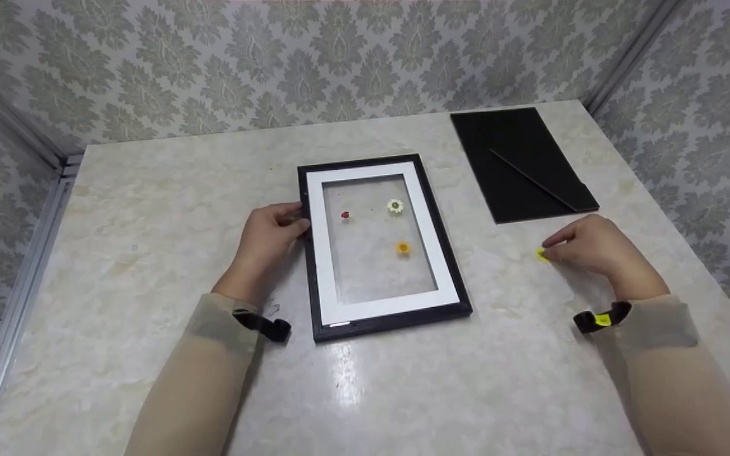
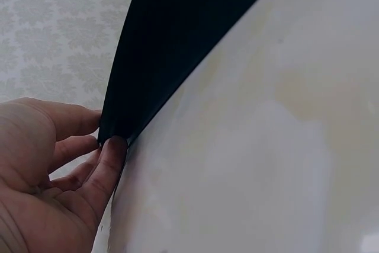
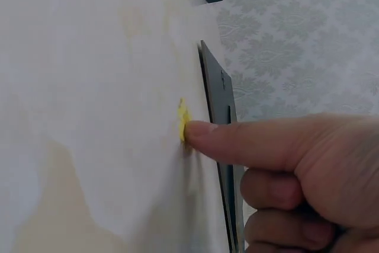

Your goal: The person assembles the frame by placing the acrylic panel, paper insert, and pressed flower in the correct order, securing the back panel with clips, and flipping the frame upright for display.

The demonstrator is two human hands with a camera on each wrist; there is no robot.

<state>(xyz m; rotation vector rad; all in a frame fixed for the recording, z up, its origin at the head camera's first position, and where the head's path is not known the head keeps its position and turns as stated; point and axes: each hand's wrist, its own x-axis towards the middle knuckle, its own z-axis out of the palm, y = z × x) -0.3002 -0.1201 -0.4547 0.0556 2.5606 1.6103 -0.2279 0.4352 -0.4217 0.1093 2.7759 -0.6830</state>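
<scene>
A black picture frame (image 1: pixel 397 324) with a white mat (image 1: pixel 324 253) lies near the table's middle. My left hand (image 1: pixel 270 237) grips its left edge between thumb and fingers; the left wrist view shows them at the black border (image 2: pixel 172 22). Inside the window are a small red flower (image 1: pixel 345 215), a white flower (image 1: pixel 395 206) and an orange flower (image 1: pixel 402 247). To the right of the frame, my right hand (image 1: pixel 599 253) pinches a small yellow flower (image 3: pixel 183 117) just by the tabletop. The thumb hides part of that flower.
Behind my right hand lies a black backing board (image 1: pixel 517 139) with a slanting stand flap. The pale marbled table (image 1: pixel 168 209) meets patterned walls (image 1: pixel 339 57) at the back and on both sides.
</scene>
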